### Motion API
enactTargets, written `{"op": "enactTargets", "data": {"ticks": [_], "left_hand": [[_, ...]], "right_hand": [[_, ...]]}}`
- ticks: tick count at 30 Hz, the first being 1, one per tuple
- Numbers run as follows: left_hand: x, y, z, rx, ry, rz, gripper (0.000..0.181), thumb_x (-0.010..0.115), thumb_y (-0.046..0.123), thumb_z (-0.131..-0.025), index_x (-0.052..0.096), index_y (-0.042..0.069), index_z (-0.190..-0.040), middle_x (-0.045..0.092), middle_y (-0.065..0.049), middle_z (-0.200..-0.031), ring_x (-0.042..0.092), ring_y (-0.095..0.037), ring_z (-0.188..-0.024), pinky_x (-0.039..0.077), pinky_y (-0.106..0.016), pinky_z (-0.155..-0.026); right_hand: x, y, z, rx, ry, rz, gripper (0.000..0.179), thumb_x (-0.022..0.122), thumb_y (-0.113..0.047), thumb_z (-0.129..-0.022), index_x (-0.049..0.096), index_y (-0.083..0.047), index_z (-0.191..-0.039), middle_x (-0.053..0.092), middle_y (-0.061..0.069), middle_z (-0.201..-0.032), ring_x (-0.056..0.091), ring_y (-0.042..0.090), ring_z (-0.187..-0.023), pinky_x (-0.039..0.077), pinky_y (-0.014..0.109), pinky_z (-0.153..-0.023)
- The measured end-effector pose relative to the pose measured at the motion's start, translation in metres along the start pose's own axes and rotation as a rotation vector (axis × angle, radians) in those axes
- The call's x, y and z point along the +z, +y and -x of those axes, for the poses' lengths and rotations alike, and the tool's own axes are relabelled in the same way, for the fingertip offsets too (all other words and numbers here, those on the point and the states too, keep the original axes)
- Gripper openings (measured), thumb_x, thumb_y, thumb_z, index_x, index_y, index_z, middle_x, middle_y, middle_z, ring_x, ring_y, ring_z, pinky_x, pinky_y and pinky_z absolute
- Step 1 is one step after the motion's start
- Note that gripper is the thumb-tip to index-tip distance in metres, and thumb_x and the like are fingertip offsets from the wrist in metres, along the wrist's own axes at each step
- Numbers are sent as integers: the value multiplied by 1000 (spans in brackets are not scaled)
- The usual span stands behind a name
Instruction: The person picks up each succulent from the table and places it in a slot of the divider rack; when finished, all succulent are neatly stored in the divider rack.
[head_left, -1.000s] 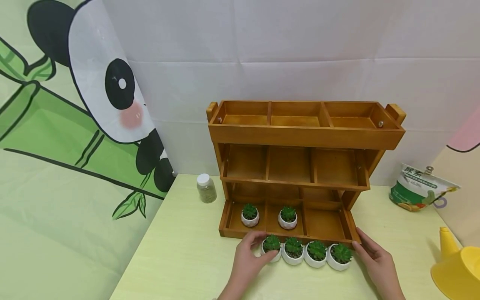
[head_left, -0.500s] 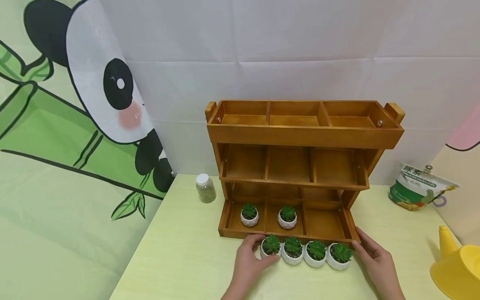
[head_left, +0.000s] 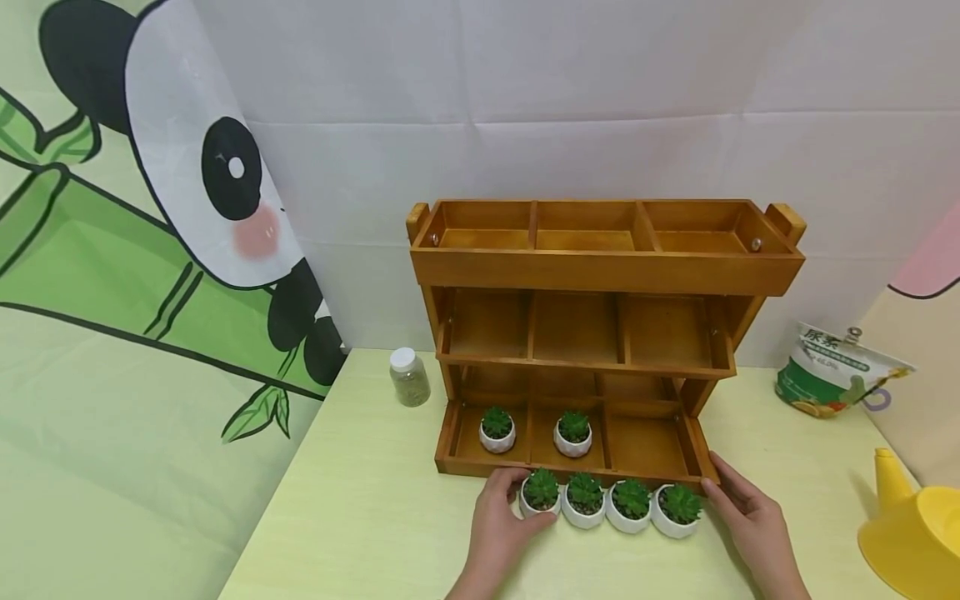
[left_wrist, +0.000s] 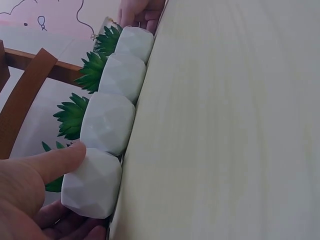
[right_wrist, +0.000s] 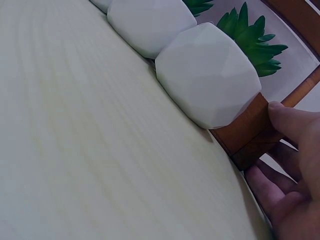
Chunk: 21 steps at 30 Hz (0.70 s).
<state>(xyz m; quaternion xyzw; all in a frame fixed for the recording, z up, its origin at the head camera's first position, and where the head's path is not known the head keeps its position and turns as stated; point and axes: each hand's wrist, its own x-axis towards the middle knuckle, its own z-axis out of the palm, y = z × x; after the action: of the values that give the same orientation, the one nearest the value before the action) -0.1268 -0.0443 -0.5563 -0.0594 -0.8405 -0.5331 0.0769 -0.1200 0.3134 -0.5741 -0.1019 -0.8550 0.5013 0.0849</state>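
Several potted succulents in white faceted pots stand in a row along the front of a three-tier wooden plant shelf (head_left: 606,274). My left hand (head_left: 498,527) holds the leftmost potted succulent (left_wrist: 92,184), thumb on the near side of the pot and fingers behind it. At the row's other end is the rightmost potted succulent (right_wrist: 207,75), close to the shelf's front corner. My right hand (head_left: 752,518) grips that corner, thumb (right_wrist: 287,119) on the front and fingers along the side. Two more succulents, one left (head_left: 497,430) and one in the middle (head_left: 573,434), sit in the bottom tier.
Left of the shelf stands a small white-capped jar (head_left: 409,379). A green and white pouch (head_left: 832,375) closed with a clip lies at the right rear. A yellow watering can (head_left: 911,533) is at the right edge. A pale cloth hangs behind the wooden table (head_left: 337,517).
My left thumb has shifted slightly down along the front of the leftmost pot. The right hand keeps its place at the shelf corner, and the pots stay in their row.
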Motion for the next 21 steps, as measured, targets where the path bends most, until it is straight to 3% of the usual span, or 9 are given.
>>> {"op": "enactTargets", "data": {"ticks": [11, 21], "left_hand": [[-1, -2, -1, -59, -55, 133, 58, 95, 1, -71, 67, 0, -122, 62, -8, -119, 65, -31, -119, 55, -31, -97], [-4, -2, -2, -67, -85, 164, 56, 93, -2, -71, 69, 0, -122, 62, -8, -122, 61, -32, -123, 53, -33, -100]], "right_hand": [[0, -1, 0, -6, 9, 7, 58, 64, -40, -105, 52, -12, -155, 52, 20, -150, 45, -20, -109, 45, 3, -81], [0, 0, -1, -9, 0, -7, 58, 64, -39, -105, 51, -12, -155, 51, 20, -150, 45, -21, -108, 45, 3, -81]]}}
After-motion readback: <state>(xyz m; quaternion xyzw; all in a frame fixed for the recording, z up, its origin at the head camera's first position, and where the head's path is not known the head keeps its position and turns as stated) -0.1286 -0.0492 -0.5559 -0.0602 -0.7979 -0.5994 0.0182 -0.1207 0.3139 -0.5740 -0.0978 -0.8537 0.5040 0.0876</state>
